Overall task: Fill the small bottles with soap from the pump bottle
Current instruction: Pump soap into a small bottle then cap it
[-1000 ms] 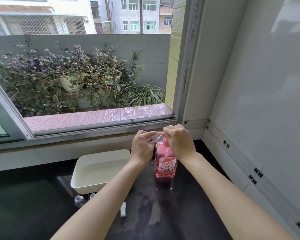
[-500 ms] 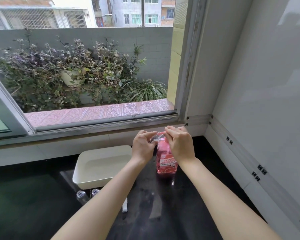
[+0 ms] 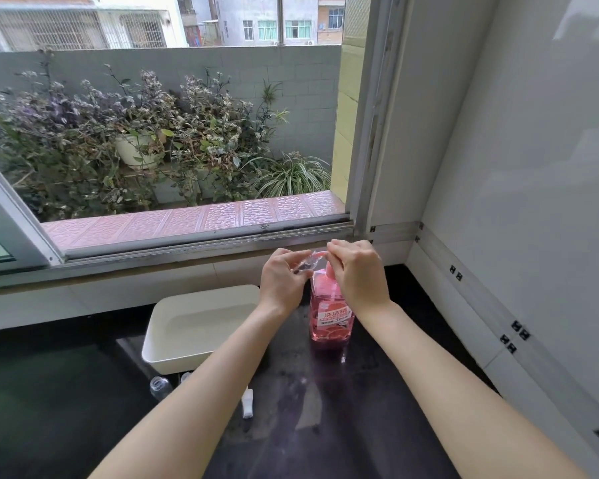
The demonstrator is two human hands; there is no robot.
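pump bottle (image 3: 332, 318): clear squarish plastic, pink soap, upright on dark glossy counter (image 3: 360, 426). right hand (image 3: 358, 276) curls over its pump head. left hand (image 3: 281, 281) pinches small bottle (image 3: 305, 264), clear plastic, at the nozzle.

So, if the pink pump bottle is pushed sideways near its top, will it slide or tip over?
Probably it resists at first: the pump bottle looks nearly full of pink soap, so fairly heavy. It is tall and narrow, so a high sideways push could tip it. The dark counter under it looks smeared and wet, so it might slide instead.
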